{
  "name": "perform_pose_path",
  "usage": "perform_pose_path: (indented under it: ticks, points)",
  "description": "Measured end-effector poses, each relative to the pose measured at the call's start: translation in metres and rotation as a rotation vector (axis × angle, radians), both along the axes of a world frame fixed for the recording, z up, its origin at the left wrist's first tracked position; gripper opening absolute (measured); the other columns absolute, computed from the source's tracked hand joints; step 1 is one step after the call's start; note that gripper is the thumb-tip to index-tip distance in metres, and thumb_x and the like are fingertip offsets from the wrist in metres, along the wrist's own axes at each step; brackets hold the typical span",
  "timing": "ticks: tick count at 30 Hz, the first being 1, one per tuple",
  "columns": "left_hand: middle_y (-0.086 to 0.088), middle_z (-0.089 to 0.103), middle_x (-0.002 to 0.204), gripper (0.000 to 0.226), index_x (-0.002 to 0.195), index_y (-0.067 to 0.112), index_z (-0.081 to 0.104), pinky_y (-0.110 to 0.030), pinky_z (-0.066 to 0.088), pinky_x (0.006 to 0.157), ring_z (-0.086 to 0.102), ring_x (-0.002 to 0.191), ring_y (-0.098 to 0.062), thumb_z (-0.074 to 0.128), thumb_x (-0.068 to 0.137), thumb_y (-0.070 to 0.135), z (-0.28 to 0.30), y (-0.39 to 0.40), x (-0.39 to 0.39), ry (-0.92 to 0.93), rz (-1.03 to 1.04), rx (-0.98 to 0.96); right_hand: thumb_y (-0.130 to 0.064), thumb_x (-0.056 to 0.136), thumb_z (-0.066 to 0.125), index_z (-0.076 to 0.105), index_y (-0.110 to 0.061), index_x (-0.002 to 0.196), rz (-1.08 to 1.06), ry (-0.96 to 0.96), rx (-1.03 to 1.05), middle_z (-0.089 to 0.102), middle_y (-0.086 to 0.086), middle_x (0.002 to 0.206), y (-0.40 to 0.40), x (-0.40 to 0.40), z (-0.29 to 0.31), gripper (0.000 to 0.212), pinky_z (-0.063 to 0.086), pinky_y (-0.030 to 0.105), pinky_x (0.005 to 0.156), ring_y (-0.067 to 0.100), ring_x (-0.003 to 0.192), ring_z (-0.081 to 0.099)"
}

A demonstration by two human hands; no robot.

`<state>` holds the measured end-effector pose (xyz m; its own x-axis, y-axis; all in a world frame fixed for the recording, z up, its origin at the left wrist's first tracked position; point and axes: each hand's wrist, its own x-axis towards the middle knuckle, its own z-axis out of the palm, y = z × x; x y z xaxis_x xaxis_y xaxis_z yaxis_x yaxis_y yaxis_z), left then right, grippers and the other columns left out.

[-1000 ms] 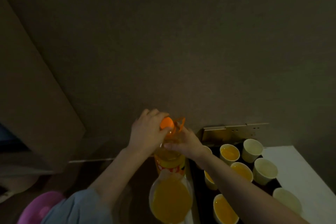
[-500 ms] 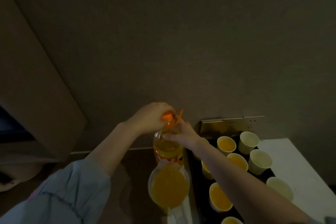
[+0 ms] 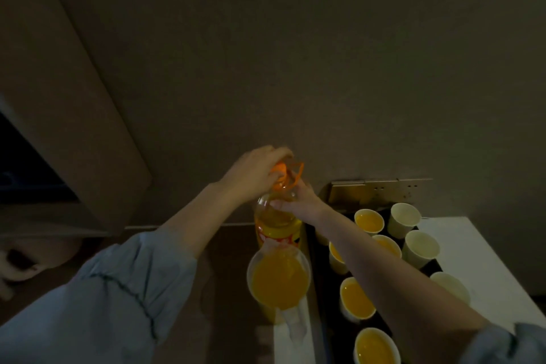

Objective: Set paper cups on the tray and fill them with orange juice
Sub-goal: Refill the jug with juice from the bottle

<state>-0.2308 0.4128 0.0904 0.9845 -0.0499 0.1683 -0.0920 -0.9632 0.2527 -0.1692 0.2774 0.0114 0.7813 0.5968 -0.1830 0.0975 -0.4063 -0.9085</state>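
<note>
Fingers of the left hand (image 3: 254, 173) curl over the round orange plastic cap (image 3: 279, 172) atop the clear plastic bottle of orange juice (image 3: 277, 223), while the right hand (image 3: 300, 201) grips the bottle's neck just below. Directly beneath that grip stands a clear plastic jug of juice (image 3: 279, 279). Right of it, white paper cups (image 3: 419, 248), some filled, sit on the dark rectangular tray (image 3: 320, 281).

Bottle (image 3: 277, 224) left of tray (image 3: 317, 272), pitcher (image 3: 279, 278) before bottle, cups (image 3: 421, 248) on tray
</note>
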Motion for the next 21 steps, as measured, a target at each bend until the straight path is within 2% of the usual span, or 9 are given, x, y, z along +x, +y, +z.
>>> perform_pose_path:
  ticks: [3,5,7,9,10,12,15,18,21]
  points:
    - [0.001,0.029,0.152,0.058,0.15,0.033,0.025,-0.036,0.04,0.104,0.04,0.132,-0.014,0.049,0.098,0.039,-0.02,-0.003,-0.022,-0.063,0.149,-0.31,-0.021,0.079,0.079,0.043,-0.014,0.138,-0.027,-0.072,0.143,0.053,0.011,0.136,-0.013,-0.015,0.0,0.07,0.043,0.049,0.104,0.029,0.13,0.047]
    - [0.0,0.022,0.156,0.057,0.151,0.032,0.023,-0.032,0.029,0.106,0.031,0.138,-0.014,0.041,0.099,0.046,-0.046,-0.006,-0.043,-0.128,0.295,-0.587,-0.031,0.079,0.079,0.051,-0.017,0.123,-0.154,-0.044,0.197,0.062,-0.001,0.119,-0.029,-0.033,-0.002,0.055,0.052,0.03,0.085,0.016,0.112,0.058]
    - [0.001,0.029,0.155,0.053,0.148,0.032,0.03,-0.027,0.027,0.104,0.034,0.135,-0.01,0.037,0.099,0.05,-0.077,-0.011,-0.07,-0.128,0.467,-0.956,-0.046,0.081,0.072,0.054,-0.02,0.118,-0.324,-0.016,0.12,0.059,-0.014,0.102,-0.045,-0.056,-0.009,0.048,0.042,0.013,0.067,0.004,0.094,0.057]
    - [0.009,0.036,0.151,0.058,0.147,0.03,0.035,-0.029,0.028,0.103,0.045,0.121,0.0,0.033,0.096,0.059,-0.11,-0.019,-0.095,0.017,0.594,-1.243,-0.05,0.086,0.063,0.063,-0.018,0.104,-0.424,0.066,0.128,0.066,-0.013,0.09,-0.062,-0.08,-0.027,0.037,0.043,0.015,0.065,0.005,0.088,0.062]
    - [0.01,0.038,0.15,0.064,0.147,0.028,0.036,-0.033,0.03,0.106,0.05,0.12,-0.001,0.031,0.094,0.064,-0.125,-0.022,-0.104,0.111,0.63,-1.348,-0.05,0.088,0.061,0.066,-0.019,0.096,-0.447,0.116,0.151,0.07,-0.012,0.085,-0.07,-0.093,-0.036,0.032,0.045,0.016,0.065,0.005,0.086,0.065]
    - [0.0,0.041,0.15,0.074,0.148,0.021,0.036,-0.04,0.03,0.112,0.046,0.131,-0.017,0.029,0.091,0.068,-0.149,-0.026,-0.113,0.247,0.667,-1.558,-0.052,0.091,0.056,0.065,-0.024,0.086,-0.47,0.192,0.111,0.07,-0.011,0.08,-0.079,-0.122,-0.048,0.03,0.043,0.017,0.06,0.005,0.08,0.065]
    - [-0.008,0.058,0.136,0.075,0.145,0.014,0.04,-0.039,0.04,0.101,0.052,0.126,-0.027,0.02,0.095,0.067,-0.162,-0.027,-0.11,0.381,0.66,-1.771,-0.057,0.093,0.048,0.06,-0.022,0.083,-0.469,0.261,-0.052,0.067,-0.002,0.086,-0.082,-0.149,-0.063,0.038,0.045,0.028,0.066,0.01,0.081,0.061]
    - [-0.015,0.06,0.133,0.073,0.141,0.015,0.046,-0.048,0.031,0.113,0.052,0.126,-0.032,0.017,0.097,0.065,-0.166,-0.027,-0.102,0.485,0.551,-1.941,-0.054,0.096,0.045,0.067,-0.014,0.084,-0.446,0.417,-0.051,0.069,0.009,0.094,-0.077,-0.16,-0.071,0.046,0.05,0.042,0.091,0.023,0.093,0.065]
    - [-0.015,0.057,0.136,0.067,0.127,0.024,0.056,-0.049,0.028,0.114,0.05,0.127,-0.034,0.015,0.096,0.067,-0.166,-0.027,-0.099,0.53,0.509,-1.904,-0.055,0.098,0.037,0.069,-0.001,0.098,-0.361,0.483,-0.046,0.07,0.016,0.103,-0.077,-0.172,-0.072,0.063,0.047,0.043,0.099,0.027,0.1,0.065]
